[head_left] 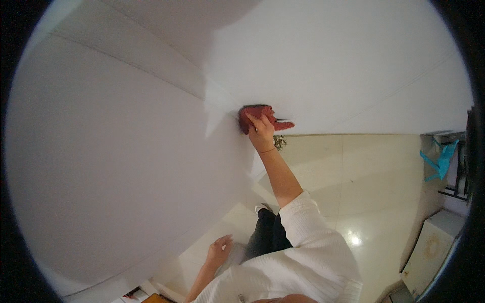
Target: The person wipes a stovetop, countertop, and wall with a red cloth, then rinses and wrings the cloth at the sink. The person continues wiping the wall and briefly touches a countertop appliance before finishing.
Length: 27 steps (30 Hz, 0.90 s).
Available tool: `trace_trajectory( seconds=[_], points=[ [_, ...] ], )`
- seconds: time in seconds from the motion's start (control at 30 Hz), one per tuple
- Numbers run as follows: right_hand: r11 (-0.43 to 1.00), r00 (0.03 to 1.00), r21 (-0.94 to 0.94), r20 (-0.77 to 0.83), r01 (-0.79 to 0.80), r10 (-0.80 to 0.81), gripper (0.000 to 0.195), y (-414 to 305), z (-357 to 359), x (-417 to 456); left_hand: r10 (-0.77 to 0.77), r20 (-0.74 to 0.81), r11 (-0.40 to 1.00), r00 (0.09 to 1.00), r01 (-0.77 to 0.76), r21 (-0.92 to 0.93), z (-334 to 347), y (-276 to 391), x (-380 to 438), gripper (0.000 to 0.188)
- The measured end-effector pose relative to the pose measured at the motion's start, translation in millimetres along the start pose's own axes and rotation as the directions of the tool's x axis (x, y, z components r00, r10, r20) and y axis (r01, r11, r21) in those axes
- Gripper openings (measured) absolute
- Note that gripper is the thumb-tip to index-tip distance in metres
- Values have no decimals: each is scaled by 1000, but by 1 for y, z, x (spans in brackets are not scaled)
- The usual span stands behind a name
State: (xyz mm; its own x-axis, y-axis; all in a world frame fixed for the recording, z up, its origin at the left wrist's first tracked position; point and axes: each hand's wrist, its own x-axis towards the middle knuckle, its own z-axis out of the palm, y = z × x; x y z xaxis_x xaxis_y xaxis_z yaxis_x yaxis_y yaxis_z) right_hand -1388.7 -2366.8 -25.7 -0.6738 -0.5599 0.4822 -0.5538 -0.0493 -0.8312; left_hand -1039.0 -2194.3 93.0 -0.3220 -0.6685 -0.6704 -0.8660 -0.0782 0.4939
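Observation:
My right hand [262, 133], at the end of an outstretched arm, presses a crumpled dark red cloth [257, 110] against white wall surfaces. The cloth lies where the left wall [132, 151] and the right wall [333, 72] meet in a corner. One narrow end of it sticks out to the right beyond my fingers. Low beside my body hangs my left hand [219, 251], with a gap between thumb and fingers and nothing seen in it. It is close to the left wall's lower edge.
Pale, glossy floor tiles [314, 170] lie below the walls. Some small leaves [280, 142] show just beyond my right wrist. On the far right are a turquoise object [441, 161], a black metal frame [454, 193] and a stained white cabinet-like box [430, 246].

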Motion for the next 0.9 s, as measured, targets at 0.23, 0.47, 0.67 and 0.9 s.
trace_trajectory(
  seconds=[0.23,0.47,0.67,0.9],
  points=[
    [712,724,-192,12,-675,690,23,143,16,-85,25,-23,998,999,-24,62,-35,-20,41,29],
    [392,517,559,78,-731,853,32,134,6,-91,62,66,997,996,-66,46,-52,18,107,26],
    [664,847,526,304,-531,437,38,7,31,-9,-42,157,992,987,22,127,-34,-6,90,28],
    [512,802,684,184,-520,568,27,125,126,-58,-203,202,975,958,179,133,-30,-34,110,30]
  ],
)
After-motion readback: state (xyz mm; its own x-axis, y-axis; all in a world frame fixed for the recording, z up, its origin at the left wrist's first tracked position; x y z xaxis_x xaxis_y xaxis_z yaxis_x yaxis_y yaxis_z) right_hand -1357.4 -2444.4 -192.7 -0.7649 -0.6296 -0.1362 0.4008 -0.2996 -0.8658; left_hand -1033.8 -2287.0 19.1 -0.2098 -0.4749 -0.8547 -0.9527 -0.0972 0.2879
